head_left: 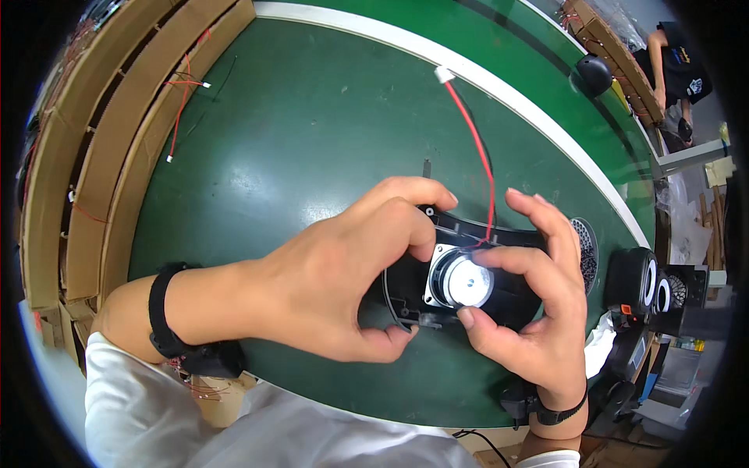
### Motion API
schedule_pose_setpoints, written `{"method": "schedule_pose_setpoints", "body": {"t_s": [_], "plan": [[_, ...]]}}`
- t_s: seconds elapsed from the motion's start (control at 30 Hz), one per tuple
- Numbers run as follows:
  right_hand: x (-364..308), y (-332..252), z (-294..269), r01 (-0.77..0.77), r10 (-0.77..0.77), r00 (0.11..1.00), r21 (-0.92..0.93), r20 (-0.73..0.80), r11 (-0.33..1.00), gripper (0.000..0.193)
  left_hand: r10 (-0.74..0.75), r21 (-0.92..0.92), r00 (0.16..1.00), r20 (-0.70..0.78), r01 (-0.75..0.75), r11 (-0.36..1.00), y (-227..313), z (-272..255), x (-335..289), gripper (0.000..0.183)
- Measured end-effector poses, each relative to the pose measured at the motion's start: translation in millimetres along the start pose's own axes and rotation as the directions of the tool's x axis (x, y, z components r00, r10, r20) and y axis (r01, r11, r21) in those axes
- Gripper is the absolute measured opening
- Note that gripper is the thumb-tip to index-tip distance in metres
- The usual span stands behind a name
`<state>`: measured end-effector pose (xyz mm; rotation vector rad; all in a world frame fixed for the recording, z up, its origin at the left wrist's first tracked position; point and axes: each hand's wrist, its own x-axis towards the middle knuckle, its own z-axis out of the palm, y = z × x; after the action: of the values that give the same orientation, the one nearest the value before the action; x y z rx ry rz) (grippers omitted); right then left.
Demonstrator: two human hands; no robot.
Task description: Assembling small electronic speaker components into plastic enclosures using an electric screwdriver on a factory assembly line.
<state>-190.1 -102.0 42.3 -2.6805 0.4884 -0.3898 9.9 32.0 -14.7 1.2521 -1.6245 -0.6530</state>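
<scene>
A black plastic housing (405,288) with a curved edge lies on the green table. My left hand (320,273) grips its left end, fingers at the far edge and thumb at the near edge. Inside the housing sits a small round speaker driver (471,282) with a silvery back and a square metal frame. The thumb and index finger of my right hand (546,300) close around the driver's rim. From the driver a red and black wire (480,144) runs away across the table to a white connector (444,74). My right hand hides part of the housing.
Cardboard trays (117,148) line the left side, a loose red and black wire (181,117) beside them. A perforated grille piece (583,253) lies right of my hand, near black speaker boxes (630,279). Beyond the white rail (374,27) runs a green belt; a person (679,66) is at far right.
</scene>
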Motion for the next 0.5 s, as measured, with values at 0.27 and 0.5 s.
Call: {"method": "schedule_pose_setpoints", "body": {"t_s": [0.27,0.5], "plan": [[-4,-6,4,-0.080,0.081,0.996,0.010,-0.048,0.997,0.047,0.066,-0.126,0.995,-0.072,-0.074,0.989,-7,16,-1,0.071],[0,3,-1,-0.026,0.026,0.999,0.007,0.035,1.000,0.048,0.095,-0.111,0.993,-0.073,-0.103,0.988,-10,17,1,0.074]]}}
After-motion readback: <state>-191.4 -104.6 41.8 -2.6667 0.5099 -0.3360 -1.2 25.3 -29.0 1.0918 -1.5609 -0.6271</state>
